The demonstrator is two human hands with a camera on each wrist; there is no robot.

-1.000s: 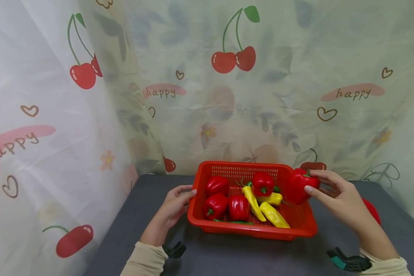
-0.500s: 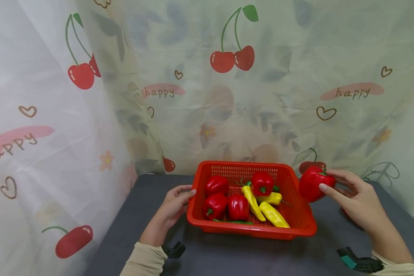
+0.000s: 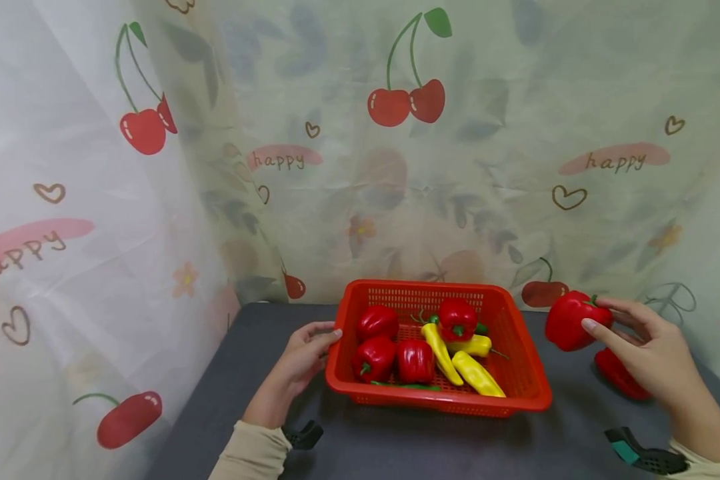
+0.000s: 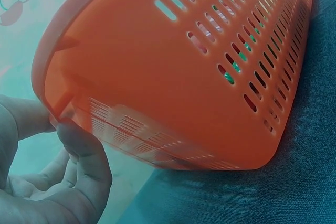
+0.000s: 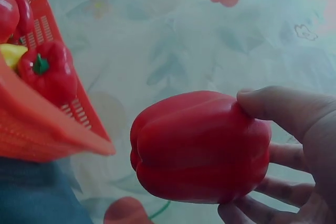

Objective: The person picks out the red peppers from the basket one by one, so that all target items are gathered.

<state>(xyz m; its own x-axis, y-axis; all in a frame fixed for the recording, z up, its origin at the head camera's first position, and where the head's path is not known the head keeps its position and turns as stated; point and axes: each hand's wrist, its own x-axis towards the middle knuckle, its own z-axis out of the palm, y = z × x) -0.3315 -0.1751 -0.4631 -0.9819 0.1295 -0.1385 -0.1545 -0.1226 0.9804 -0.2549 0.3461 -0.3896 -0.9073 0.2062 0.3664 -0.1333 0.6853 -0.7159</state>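
The fingers of the right hand (image 3: 653, 341) pinch a red bell pepper (image 3: 572, 321) above the desk (image 3: 408, 445), just right of the perforated red basket (image 3: 438, 396) whose rim the left hand (image 3: 302, 352) grips; glossy skin slipping from fingertips could drop it beside another red pepper (image 3: 619, 375).

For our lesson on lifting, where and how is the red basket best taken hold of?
Probably grip the basket by its rim at both short ends, coming from left and right: the rim turns outward like a ledge. The left hand pinches the left end.
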